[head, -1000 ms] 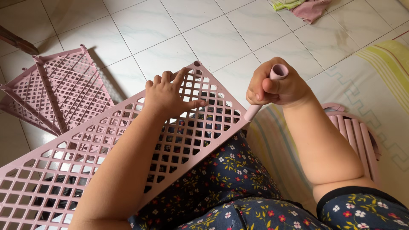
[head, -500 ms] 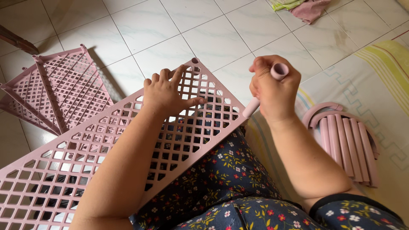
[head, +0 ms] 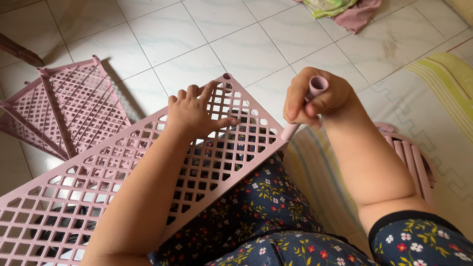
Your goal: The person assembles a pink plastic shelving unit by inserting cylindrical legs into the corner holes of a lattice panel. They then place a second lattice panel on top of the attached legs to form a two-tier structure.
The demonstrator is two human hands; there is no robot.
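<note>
Two hands fit a pink tube to a pink lattice shelf.

The left hand (head: 194, 111) lies flat with fingers spread on the pink lattice shelf (head: 148, 172) across the lap. The right hand (head: 315, 96) is closed tight round the pink tube (head: 308, 103), near the frame's middle. The tube slants down-left, its low end touching the shelf's right corner.

Bare forearms, short-sleeved navy dress (head: 276, 216) with small flowers

Single head-worn view, looking steeply down from close above the lap onto tiled floor (head: 207, 29) ahead.
</note>
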